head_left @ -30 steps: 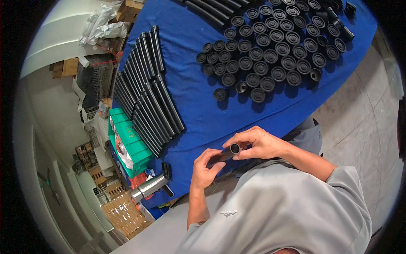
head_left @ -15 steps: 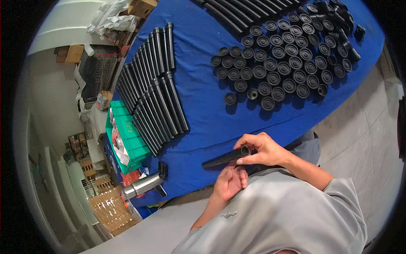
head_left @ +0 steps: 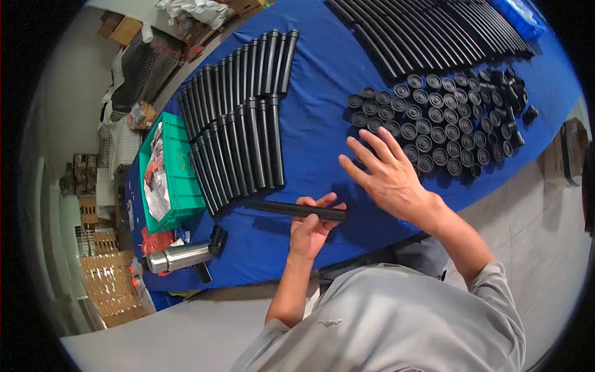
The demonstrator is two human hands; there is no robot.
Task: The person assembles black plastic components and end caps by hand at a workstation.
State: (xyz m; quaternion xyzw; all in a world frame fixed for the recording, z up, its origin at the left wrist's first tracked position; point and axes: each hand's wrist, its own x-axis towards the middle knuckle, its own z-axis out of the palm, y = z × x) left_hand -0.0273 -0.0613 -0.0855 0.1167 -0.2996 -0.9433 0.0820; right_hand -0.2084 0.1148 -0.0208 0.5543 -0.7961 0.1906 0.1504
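Observation:
My left hand (head_left: 310, 230) is closed round a black tube (head_left: 279, 208), which lies almost level above the blue cloth. The tube's right end sticks out past my fingers. My right hand (head_left: 392, 180) is open, fingers spread, over the near left edge of a cluster of round black caps (head_left: 437, 134). It covers some of those caps, and I see nothing held in it. To the left, capped black tubes (head_left: 255, 142) lie side by side in two rows. More long black tubes (head_left: 409, 37) without visible caps lie at the far side.
The blue cloth (head_left: 322, 124) covers the table. At its left edge are a green crate (head_left: 186, 186) with wrapped things in it, a steel flask (head_left: 180, 257) and a dark phone-like slab (head_left: 203, 273). A blue bin (head_left: 520, 22) stands at the far right corner.
My right hand has let go of the tube and reached forward to the caps, its fingers spreading. My left hand has taken the tube and moved it left and forward. The view has shifted.

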